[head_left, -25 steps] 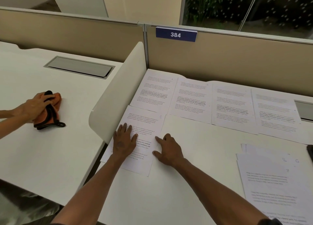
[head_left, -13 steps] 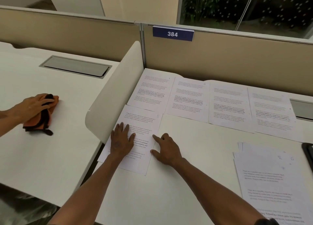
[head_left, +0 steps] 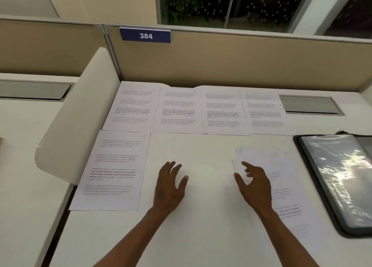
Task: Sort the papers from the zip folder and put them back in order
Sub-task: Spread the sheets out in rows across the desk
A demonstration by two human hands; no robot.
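Your left hand point(head_left: 169, 188) sits over bare white desk point(head_left: 201, 236), fingers straight and spread, holding nothing; can't tell if it touches the surface. Just left of it lies the sheet marked 5 point(head_left: 112, 170), flat, white, four blocks of small print with one bolder block low down, handwritten 5 in the top right corner. Its left edge runs under the curved white divider point(head_left: 76, 121).

Your right hand point(head_left: 253, 186) is over the near-left part of the unsorted stack point(head_left: 281, 186), fingers loosely spread and slightly bent, index forward, thumb out to the left. Not pinching anything as far as shows; contact with the paper unclear. The stack is blurred: several white printed sheets, fanned so corners stick out at the top left, text faint, some bolder lines lower right.

Along the back, against the beige partition point(head_left: 241, 65), a row of four sheets point(head_left: 197, 111) lies side by side, edges touching or slightly overlapping, each with the same layout of grey paragraphs and a bold block mid-page. Page numbers there too small to read. The sheet marked 5 starts a second row below the leftmost one.

The zip folder point(head_left: 338, 182) lies flat at the right, just beside the stack: dark frame, clear glossy plastic face with glare. A blue tag reading 384 point(head_left: 145, 35) is on the partition top.
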